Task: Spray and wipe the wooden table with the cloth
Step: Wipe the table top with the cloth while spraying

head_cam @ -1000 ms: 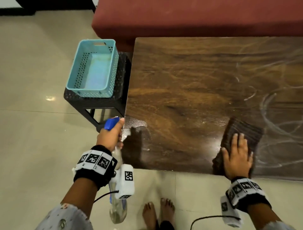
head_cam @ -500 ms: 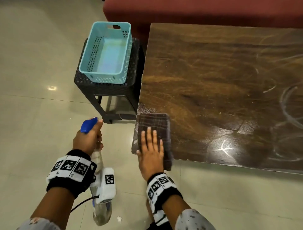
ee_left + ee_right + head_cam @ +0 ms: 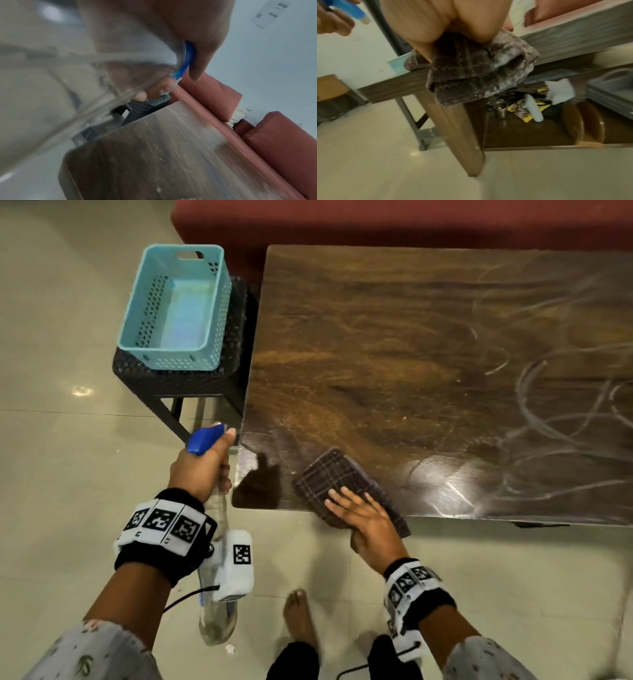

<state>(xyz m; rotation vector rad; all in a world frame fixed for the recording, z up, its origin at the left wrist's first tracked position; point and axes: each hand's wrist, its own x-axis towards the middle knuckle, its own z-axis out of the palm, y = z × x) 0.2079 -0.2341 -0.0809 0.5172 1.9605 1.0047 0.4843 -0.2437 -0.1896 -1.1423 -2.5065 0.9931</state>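
Cloth [image 3: 346,484], plaid, flat on the table [image 3: 428,354] at its near edge, one end overhanging; right hand [image 3: 366,522] presses it with straight fingers; left hand [image 3: 202,463] grips the spray bottle [image 3: 219,611] just off the table's left corner; teal basket [image 3: 178,309] on a black stool [image 3: 178,378] beside the table.

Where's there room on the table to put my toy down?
Most of the wooden table is bare, from the cloth back to the red sofa. The near-left corner is crowded: the right hand presses the cloth, and the left hand holds the spray bottle beside it.
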